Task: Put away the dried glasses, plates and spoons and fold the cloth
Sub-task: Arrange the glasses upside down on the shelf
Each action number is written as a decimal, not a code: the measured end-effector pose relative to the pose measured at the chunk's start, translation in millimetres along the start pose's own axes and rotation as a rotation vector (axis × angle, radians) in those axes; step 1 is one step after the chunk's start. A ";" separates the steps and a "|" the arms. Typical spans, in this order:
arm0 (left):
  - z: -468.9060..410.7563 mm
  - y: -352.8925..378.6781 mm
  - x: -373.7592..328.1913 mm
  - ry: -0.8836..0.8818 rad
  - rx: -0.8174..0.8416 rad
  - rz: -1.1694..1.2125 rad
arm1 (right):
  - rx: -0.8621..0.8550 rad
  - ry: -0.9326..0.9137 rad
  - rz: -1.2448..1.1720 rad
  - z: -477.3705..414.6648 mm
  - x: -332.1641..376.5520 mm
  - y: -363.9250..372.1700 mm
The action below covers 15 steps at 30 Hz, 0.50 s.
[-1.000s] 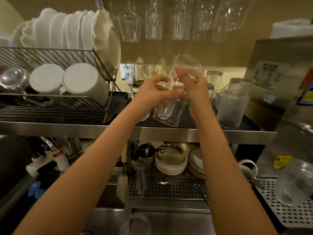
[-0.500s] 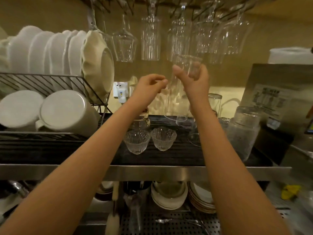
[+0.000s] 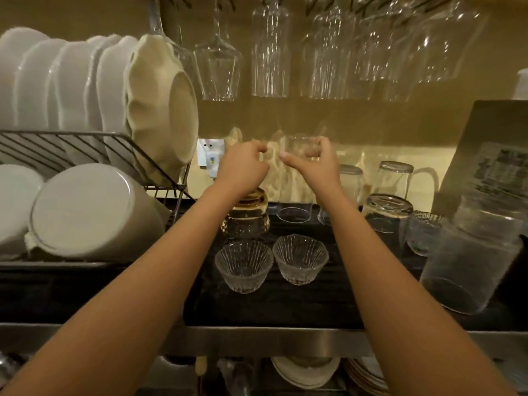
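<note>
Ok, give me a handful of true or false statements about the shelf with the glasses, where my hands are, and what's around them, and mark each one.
1. The right hand holds a clear tall glass upside down, its rim at the dark mat. True.
2. The two ribbed glass bowls stand upside down. False: they stand upright, open side up, side by side on the mat.
3. Stemmed glasses hang upside down above the hands. True.
4. The left hand holds a plate. False: it is curled beside the glass; no plate in it.
5. The white plates lie in a flat stack. False: they stand on edge in the wire rack.
</note>
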State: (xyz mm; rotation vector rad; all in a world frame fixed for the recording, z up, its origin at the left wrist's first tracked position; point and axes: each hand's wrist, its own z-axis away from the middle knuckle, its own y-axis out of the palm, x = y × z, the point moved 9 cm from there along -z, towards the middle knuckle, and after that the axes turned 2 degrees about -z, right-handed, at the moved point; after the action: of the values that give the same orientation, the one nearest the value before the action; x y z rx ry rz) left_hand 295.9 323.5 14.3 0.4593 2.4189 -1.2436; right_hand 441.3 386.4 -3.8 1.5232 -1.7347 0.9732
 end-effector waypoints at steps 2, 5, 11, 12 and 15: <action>-2.3 -0.1 4.5 -0.002 -0.023 -0.005 | 0.006 0.015 0.017 -2.4 -7.8 6.0; -2.0 0.4 7.8 0.030 -0.039 -0.011 | 0.022 0.046 0.043 -3.3 -19.8 13.8; -2.2 -4.1 14.9 0.028 -0.066 0.029 | -0.009 0.110 0.038 -3.4 -35.3 11.9; -2.3 -4.1 15.5 0.026 -0.068 0.029 | -0.019 0.117 0.040 -3.4 -36.7 10.1; -3.7 -2.8 16.5 0.027 -0.078 -0.002 | -0.018 0.130 0.031 -2.6 -39.2 9.4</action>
State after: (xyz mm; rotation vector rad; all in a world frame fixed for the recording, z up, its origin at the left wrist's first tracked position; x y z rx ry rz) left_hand 279.5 326.8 10.4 0.4535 2.4811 -1.1464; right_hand 437.3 409.9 -36.4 1.3934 -1.6752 1.0461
